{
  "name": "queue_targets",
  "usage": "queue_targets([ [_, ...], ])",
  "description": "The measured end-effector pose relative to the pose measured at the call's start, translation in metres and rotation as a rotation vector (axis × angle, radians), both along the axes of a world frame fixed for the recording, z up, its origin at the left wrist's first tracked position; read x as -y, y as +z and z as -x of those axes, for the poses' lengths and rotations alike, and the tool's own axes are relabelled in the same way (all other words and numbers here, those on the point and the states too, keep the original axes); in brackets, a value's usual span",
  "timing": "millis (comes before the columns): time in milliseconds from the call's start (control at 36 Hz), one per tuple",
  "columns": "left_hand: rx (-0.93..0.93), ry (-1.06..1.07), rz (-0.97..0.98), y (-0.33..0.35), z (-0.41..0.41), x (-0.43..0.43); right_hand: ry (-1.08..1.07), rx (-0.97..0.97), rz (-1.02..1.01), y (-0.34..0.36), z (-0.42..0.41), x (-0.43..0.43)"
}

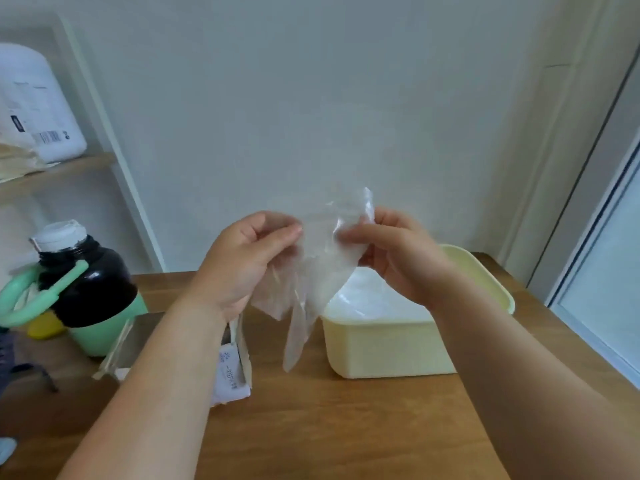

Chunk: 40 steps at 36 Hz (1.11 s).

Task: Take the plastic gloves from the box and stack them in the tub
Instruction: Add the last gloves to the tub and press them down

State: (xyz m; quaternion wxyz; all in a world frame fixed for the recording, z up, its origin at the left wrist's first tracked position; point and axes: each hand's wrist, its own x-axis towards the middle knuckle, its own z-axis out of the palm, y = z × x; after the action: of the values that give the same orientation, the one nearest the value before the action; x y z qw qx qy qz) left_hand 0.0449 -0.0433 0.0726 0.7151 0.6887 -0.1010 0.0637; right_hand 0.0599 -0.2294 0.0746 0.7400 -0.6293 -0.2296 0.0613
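A home room: a wooden table (346,427) against a plain wall, a shelf (52,174) holding a white jug (38,109), and a flask (90,282).

The glove (322,271) is thin clear plastic film, crinkled, with a faint sheen. The tub (388,351) is pale yellow plastic, smooth and fairly matt, and the stack of gloves (367,299) in it throws glossy white highlights. The worktop (346,427) is warm wood with visible grain and a low satin finish. The box (232,372) looks like printed paperboard. The dark bottle (93,282) is glossy, its handle (34,299) smooth mint plastic; the wall (311,98) is matt
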Motion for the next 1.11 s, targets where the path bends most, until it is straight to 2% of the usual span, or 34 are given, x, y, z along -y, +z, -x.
queue_targets([
  [56, 0.01, -0.077, 0.001, 0.005, -0.006, 0.009, 0.051, -0.033, -0.005, 0.005, 0.005, 0.017],
  [167, 0.061, -0.242, -0.213, 0.019, -0.011, 0.029, 0.136, -0.109, -0.04, 0.017, 0.014, 0.041],
  [278, 0.161, -0.226, -0.515, 0.034, -0.019, 0.045, -0.054, -0.133, -0.003, 0.022, 0.012, 0.054],
  [333, 0.227, -0.096, -0.619, 0.035, -0.029, 0.054, -0.167, -0.147, 0.027, 0.021, 0.009, 0.061],
  [417, 0.378, 0.352, -0.838, 0.024, -0.042, 0.065, -0.295, -0.215, 0.063, 0.015, 0.004, 0.068],
  [472, 0.503, 0.486, -0.861, 0.019, -0.039, 0.071, -0.408, -0.26, 0.114, 0.008, -0.001, 0.073],
  [556, 0.558, 0.322, -0.883, 0.012, -0.032, 0.079, -0.569, -0.348, 0.206, -0.004, -0.009, 0.081],
  [667, 0.367, 0.047, -1.213, -0.005, -0.032, 0.09, -0.662, -0.431, 0.408, -0.025, -0.02, 0.093],
  [750, 0.247, -0.083, -1.384, -0.02, -0.037, 0.096, -0.679, -0.457, 0.626, -0.036, -0.027, 0.101],
  [833, 0.128, -0.176, -1.575, -0.027, -0.043, 0.102, -0.64, -0.348, 1.023, -0.04, -0.028, 0.103],
  [972, 0.122, -0.132, -1.73, -0.034, -0.048, 0.107, -0.829, -0.041, 1.386, -0.035, -0.019, 0.099],
  [1028, 0.185, -0.099, -1.7, -0.034, -0.046, 0.109, -0.86, 0.134, 1.453, -0.033, -0.018, 0.098],
  [1111, 0.307, -0.023, -1.552, -0.034, -0.042, 0.107, -0.729, 0.427, 1.356, -0.031, -0.02, 0.097],
])
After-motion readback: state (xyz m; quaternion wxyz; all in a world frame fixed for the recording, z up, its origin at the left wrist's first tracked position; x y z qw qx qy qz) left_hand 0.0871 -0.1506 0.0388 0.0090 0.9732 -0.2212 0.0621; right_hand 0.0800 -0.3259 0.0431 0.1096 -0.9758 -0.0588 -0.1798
